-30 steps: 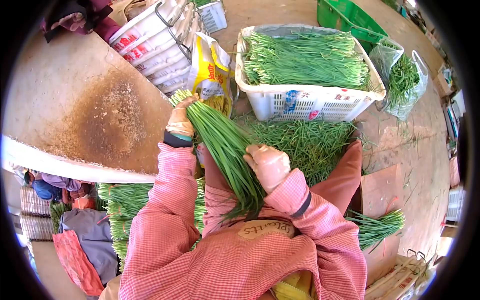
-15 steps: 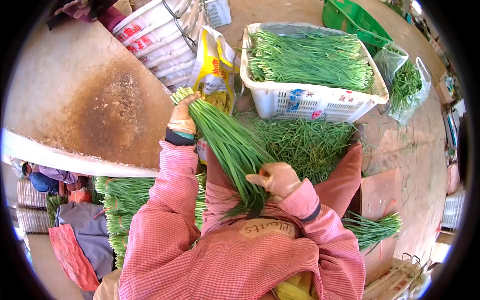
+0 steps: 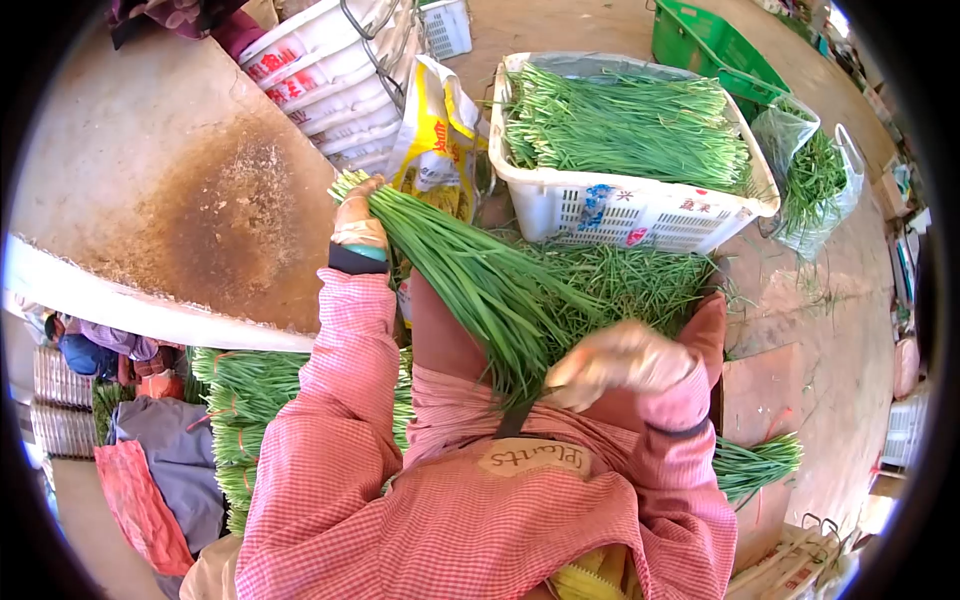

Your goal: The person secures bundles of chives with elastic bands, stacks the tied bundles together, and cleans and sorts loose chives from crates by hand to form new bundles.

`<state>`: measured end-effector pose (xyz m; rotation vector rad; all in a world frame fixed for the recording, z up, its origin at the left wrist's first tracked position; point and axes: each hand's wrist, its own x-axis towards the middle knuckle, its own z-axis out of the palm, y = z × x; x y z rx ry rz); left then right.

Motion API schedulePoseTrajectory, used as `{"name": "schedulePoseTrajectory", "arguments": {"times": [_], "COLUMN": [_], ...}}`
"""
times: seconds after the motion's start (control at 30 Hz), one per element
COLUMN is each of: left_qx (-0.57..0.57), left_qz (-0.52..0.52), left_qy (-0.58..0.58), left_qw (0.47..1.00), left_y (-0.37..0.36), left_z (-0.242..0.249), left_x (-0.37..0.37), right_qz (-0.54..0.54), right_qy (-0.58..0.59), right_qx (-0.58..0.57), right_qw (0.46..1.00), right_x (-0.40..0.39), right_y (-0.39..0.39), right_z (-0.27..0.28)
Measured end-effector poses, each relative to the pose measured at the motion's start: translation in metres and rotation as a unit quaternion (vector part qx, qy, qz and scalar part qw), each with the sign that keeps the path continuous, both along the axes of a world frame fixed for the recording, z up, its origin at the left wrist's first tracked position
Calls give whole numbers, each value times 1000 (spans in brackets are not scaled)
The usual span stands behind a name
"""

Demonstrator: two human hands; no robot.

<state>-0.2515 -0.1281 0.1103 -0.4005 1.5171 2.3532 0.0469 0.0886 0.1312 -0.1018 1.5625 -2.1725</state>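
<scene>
My left hand [image 3: 358, 218], in a thin pale glove, is wrapped round a bunch of garlic chives [image 3: 465, 265] near its pale cut ends. The long green leaves slant down to the right across my lap, with their tips fanned out. Beside those tips is my right hand [image 3: 625, 365], smeared by motion; I cannot tell whether its fingers hold anything. A dark flat strip [image 3: 514, 418] shows just below the leaf tips. Loose green leaves [image 3: 640, 285] lie in a heap between my knees, partly under the bunch.
A white crate [image 3: 640, 215] full of chives stands ahead, with a green crate [image 3: 715, 50] and a clear bag [image 3: 815, 185] beyond. To the left are a stained tabletop [image 3: 130, 190], stacked white crates [image 3: 330, 90] and tied bundles [image 3: 238, 385]. Another bundle [image 3: 760, 465] lies at right.
My right hand has moved right and slightly away from my body, off the leaves. The bunch has swung, and its leaves spread further right. My left hand keeps its grip.
</scene>
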Motion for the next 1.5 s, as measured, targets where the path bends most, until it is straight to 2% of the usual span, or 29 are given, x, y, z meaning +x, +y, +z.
{"name": "schedulePoseTrajectory", "arguments": {"times": [0.07, 0.1, 0.17, 0.2, 0.27, 0.3, 0.33, 0.37, 0.4, 0.47, 0.6, 0.67, 0.73, 0.77, 0.8, 0.93, 1.0, 1.03, 1.07, 1.1, 1.13, 1.2, 1.27, 1.3, 1.33, 1.37, 1.4, 1.47, 1.5], "left_qx": [-9, -14, -35, -56, -67, -73, -77, -197, -149, 11, 13, 45, 51, 56, 60, 103, 97, 98, 99, 126, 126, 125, 138, 87, 80, 72, 106, 124, 122], "left_qz": [31, 34, 26, 20, 8, -7, -21, -79, -63, -7, 4, 2, -23, -26, -28, -15, -44, -59, -75, -71, -71, -39, -73, -71, -28, 16, -8, 41, 52], "left_qy": [22, 20, 15, 10, -7, 29, 65, 263, 205, 69, 76, 97, 97, 78, 59, 107, 93, 83, 73, 68, 67, 130, 138, 236, 229, 222, 206, 184, 168], "left_qw": [999, 999, 999, 998, 998, 997, 995, 941, 965, 998, 997, 994, 994, 995, 996, 989, 990, 990, 990, 987, 987, 983, 978, 965, 970, 972, 973, 974, 977], "left_y": [4, 7, 13, 15, 13, 14, 14, 0, -1, 4, 11, 13, 14, 19, 23, 34, 37, 37, 39, 46, 52, 63, 64, 65, 66, 69, 62, 55, 54], "left_z": [-5, -9, -11, -12, -18, -14, -11, -38, -30, 7, 48, 52, 56, 61, 64, 57, 71, 72, 73, 75, 72, 56, 24, 19, 18, 26, 42, 50, 58], "left_x": [-9, -13, -11, -12, -18, -10, -3, -13, -14, 4, 20, 14, 15, 21, 27, 37, 56, 57, 60, 66, 67, 61, 32, 27, 18, 15, 25, 15, 16], "right_qz": [29, 9, -149, -172, -119, -125, -204, -279, -281, -356, -394, -401, -452, -463, -434, -423, -441, -403, -403, -322, -229, -149, -208, -173, -136, -82, -43, 22, 20], "right_qy": [170, 102, 91, 113, 122, 124, 188, 252, 255, 268, 167, 122, 219, 219, 189, 196, 189, 126, 126, 92, 53, 34, 32, 48, 65, 87, 169, 158, 156], "right_qx": [168, 272, 388, 466, 569, 568, 565, 557, 556, 285, 153, 215, 311, 358, 405, 380, 304, 165, 165, -5, -175, -235, -192, -144, -96, -118, -40, 95, 94], "right_qw": [971, 957, 905, 860, 804, 804, 777, 741, 739, 848, 891, 882, 807, 781, 782, 799, 823, 891, 891, 942, 956, 960, 958, 973, 984, 986, 984, 983, 983], "right_x": [1, 0, -9, -19, -44, -51, -58, -62, -60, -41, -17, -24, -43, -54, -60, -87, -97, -92, -84, -75, -67, -55, -44, -36, -24, -9, 4, 28, 28], "right_y": [-26, -40, -73, -81, -91, -95, -98, -98, -97, -92, -70, -63, -60, -59, -56, -61, -62, -59, -55, -50, -47, -47, -49, -45, -38, -37, -37, -40, -40], "right_z": [-25, -16, -31, -40, -44, -52, -62, -66, -62, -49, -44, -38, -33, -31, -23, -23, -29, -22, -14, -9, -4, 1, 1, 4, 9, 12, 11, -8, -20]}}
